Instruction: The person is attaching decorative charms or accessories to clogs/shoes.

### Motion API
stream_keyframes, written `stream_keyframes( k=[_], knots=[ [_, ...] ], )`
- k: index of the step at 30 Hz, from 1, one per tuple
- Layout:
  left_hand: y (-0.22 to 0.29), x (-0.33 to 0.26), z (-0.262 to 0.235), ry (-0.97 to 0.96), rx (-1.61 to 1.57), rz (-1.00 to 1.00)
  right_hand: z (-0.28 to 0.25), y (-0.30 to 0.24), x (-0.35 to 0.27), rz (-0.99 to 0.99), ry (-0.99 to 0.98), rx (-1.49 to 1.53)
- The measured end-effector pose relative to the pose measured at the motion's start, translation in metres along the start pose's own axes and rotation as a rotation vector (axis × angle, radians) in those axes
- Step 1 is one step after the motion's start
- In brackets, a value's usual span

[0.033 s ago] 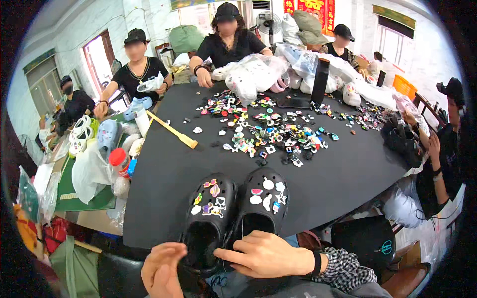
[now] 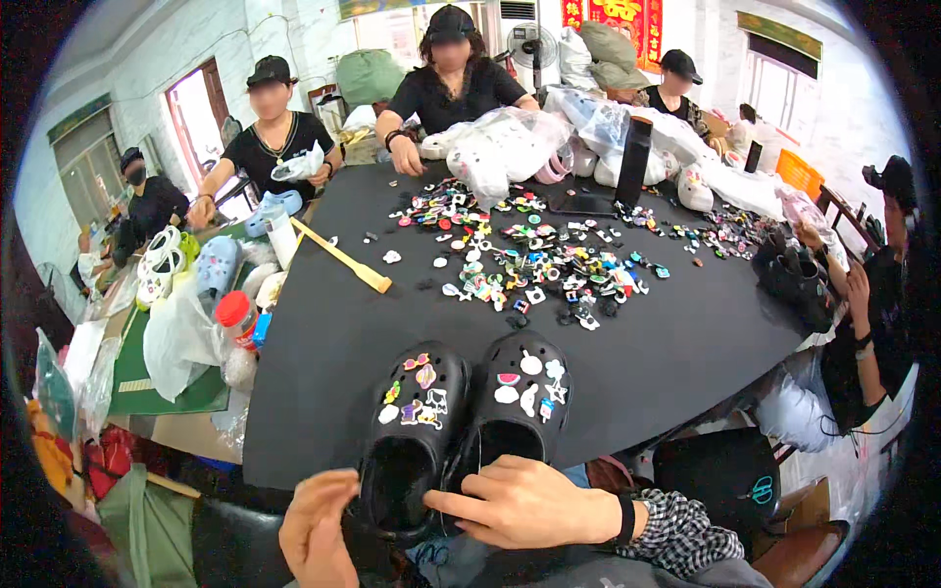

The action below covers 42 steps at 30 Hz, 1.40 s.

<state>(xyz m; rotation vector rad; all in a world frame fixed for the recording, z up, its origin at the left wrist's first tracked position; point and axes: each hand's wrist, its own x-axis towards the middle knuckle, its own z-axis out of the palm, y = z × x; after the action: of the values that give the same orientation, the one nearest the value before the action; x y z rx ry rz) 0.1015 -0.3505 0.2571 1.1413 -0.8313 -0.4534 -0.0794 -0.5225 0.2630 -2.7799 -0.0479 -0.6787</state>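
Observation:
Two black clogs, the left clog (image 2: 454,377) and the right clog (image 2: 500,443), stand side by side at the near edge of the table, toes pointing away. Colourful shoe charms (image 2: 423,405) sit on both uppers, among them sunglasses, a watermelon slice and flowers. My right hand (image 2: 520,502) lies over the heel of the right clog, fingers bent around it, the index finger reaching to the left clog's opening. Beside the left clog's heel, my left hand (image 2: 321,524) has its fingers stretched out, with nothing seen in it.
Loose charms (image 2: 549,265) lie in a heap mid-table (image 2: 323,343). A yellow-handled brush (image 2: 343,257) and a red-lidded jar (image 2: 235,316) are at left. Wrapped bags (image 2: 505,147) and a black box (image 2: 632,162) stand behind. Co-workers sit around; scissors (image 2: 762,489) rest at lower right.
My left hand has shifted very slightly left, a little away from the left clog. My right hand keeps its place on the right clog's heel.

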Motion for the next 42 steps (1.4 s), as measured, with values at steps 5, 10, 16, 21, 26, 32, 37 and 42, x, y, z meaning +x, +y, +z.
stream_keyframes(
  k=[5,10,16,21,26,32,37,42],
  knots=[
    [0.009,0.019,0.000,-0.424,0.500,0.024,-0.004,0.004,0.004,-0.053,-0.017,0.041],
    [-0.010,0.008,0.012,-0.393,0.518,0.105,-0.001,0.013,0.006,-0.205,0.091,0.108],
    [-0.024,-0.002,0.034,-0.290,0.864,0.420,-0.009,0.017,0.011,-0.377,0.169,0.280],
    [-0.010,0.005,0.049,-0.396,0.940,0.758,-0.008,0.025,0.003,-0.372,0.266,0.240],
    [-0.019,0.008,0.064,-0.291,0.993,0.857,0.002,0.031,-0.007,-0.270,0.452,0.075],
    [-0.022,0.010,0.065,-0.286,0.941,0.878,-0.059,0.044,-0.007,-0.074,0.685,0.276],
    [-0.018,0.003,0.056,-0.279,0.986,0.835,-0.073,0.069,0.085,-0.163,0.255,0.154],
    [-0.022,0.003,0.065,-0.303,0.971,0.859,-0.038,0.117,0.128,-0.372,-0.038,0.132]
  ],
)
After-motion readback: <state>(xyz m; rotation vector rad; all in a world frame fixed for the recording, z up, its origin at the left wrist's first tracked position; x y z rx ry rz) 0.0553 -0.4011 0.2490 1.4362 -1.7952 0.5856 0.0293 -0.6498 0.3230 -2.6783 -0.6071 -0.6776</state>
